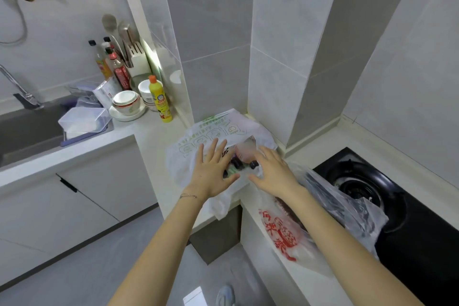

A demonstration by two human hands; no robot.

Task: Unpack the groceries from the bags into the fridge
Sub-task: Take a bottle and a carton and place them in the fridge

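A white plastic bag with green print (211,131) lies on the counter corner, its mouth facing me. Inside it show dark-capped items (238,164) and something pinkish. My left hand (211,171) is spread with straight fingers over the bag's left side. My right hand (272,171) reaches over the bag's right side, fingers relaxed and holding nothing. Under my right forearm lies a second clear bag with red print (280,233). A third clear bag with dark contents (340,204) rests beside it, partly on the stove. No fridge is in view.
A black gas stove (372,186) fills the right counter. To the left stand a yellow detergent bottle (161,100), stacked bowls (126,103), sauce bottles (116,67), a knife block (135,58) and a clear lidded box (84,122) by the sink (27,131). The wall corner rises right behind the bag.
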